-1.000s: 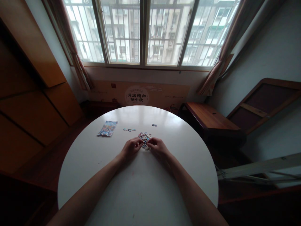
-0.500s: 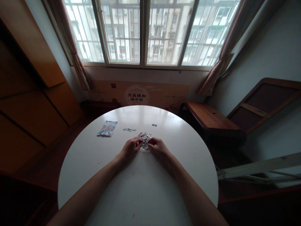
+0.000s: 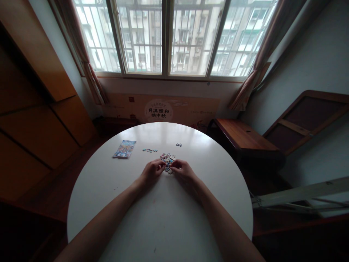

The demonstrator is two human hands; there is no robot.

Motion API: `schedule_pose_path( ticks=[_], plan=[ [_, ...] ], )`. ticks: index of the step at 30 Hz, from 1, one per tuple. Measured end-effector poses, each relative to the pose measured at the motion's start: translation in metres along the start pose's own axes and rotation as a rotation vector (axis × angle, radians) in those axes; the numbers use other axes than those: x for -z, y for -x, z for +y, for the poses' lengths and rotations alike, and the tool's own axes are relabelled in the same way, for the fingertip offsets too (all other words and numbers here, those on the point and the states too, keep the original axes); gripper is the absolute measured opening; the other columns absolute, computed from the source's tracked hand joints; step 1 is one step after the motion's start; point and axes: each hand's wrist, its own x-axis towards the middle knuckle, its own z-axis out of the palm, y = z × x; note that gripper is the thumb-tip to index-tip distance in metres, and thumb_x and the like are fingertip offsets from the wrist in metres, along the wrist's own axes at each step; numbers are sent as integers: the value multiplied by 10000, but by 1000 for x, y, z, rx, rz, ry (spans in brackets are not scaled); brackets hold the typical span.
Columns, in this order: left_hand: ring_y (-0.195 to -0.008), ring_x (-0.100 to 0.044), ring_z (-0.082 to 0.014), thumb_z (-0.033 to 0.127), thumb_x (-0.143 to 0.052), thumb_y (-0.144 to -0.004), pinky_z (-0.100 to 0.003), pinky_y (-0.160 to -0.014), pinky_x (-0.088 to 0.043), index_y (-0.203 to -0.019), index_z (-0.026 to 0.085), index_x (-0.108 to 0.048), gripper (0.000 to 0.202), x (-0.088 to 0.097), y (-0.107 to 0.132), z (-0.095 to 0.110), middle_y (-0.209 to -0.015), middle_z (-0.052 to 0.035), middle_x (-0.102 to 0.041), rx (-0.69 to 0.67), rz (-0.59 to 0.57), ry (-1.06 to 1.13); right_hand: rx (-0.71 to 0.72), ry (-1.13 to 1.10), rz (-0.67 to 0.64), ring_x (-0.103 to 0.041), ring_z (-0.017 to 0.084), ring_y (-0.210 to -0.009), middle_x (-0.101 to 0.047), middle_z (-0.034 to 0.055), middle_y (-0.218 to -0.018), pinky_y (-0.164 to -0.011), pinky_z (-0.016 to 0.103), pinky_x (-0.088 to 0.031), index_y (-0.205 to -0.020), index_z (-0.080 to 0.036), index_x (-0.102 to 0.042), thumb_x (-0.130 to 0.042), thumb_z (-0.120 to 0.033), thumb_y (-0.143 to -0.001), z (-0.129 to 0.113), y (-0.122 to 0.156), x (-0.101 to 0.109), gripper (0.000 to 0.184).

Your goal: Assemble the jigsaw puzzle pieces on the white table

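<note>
A small heap of mixed jigsaw puzzle pieces [image 3: 168, 159] lies near the middle of the round white table [image 3: 163, 218]. At its left edge is my left hand [image 3: 153, 169], fingers curled and thumb and fingertips brought together. My right hand [image 3: 184, 169] rests at the heap's right edge in a similar pinch. Both sets of fingertips touch the pieces, but whether a piece sits in either pinch is too small to see. Beyond the heap, a short joined strip of puzzle pieces [image 3: 149, 150] lies to the left, and a smaller cluster of pieces [image 3: 179, 145] to the right.
A colourful printed picture sheet or packet [image 3: 124, 149] lies on the table at the far left. Past the table are a barred window [image 3: 163, 40] and a printed banner [image 3: 185, 105]. A low wooden bench [image 3: 242, 134] stands at the right, and wooden cabinets [image 3: 35, 134] at the left.
</note>
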Motion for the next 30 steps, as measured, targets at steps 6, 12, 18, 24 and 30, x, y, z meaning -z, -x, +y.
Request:
schedule_pose_path(
  ticks=[6,12,18,24,30],
  plan=[
    [-608,-537,-94,227,-548,-821,-195,-595,-422,-828,168,-662,129,-1,0,-1,-746,-12,-618,5,-6,2,-12,18,21,-533,122,-586,-637,28,-659,-569,232,-421,-738,-130,-643,-620,-250,-700,1,0,-2,128],
    [-614,-536,-97,248,-536,-833,-197,-594,-418,-834,165,-657,147,0,0,1,-738,-13,-612,-3,-18,-2,-8,22,29,-558,132,-601,-648,33,-660,-574,234,-431,-741,-128,-649,-621,-257,-701,2,0,-2,138],
    [-608,-535,-95,227,-547,-819,-197,-586,-417,-835,168,-663,131,1,0,1,-739,-13,-617,8,-13,10,-10,28,26,-564,132,-609,-652,35,-678,-574,232,-434,-755,-132,-648,-616,-246,-709,4,-1,-2,127],
    [-607,-534,-95,230,-544,-821,-197,-588,-416,-838,171,-662,133,1,0,1,-728,-10,-612,3,-15,10,-15,22,26,-570,136,-618,-648,33,-667,-568,228,-439,-747,-138,-644,-616,-247,-706,4,0,-3,120],
    [-605,-534,-95,228,-541,-820,-198,-593,-420,-834,168,-661,135,1,0,0,-727,-10,-611,6,-13,7,-11,25,28,-573,137,-622,-655,40,-684,-575,232,-442,-762,-134,-647,-612,-243,-713,3,0,-2,125]
  ],
)
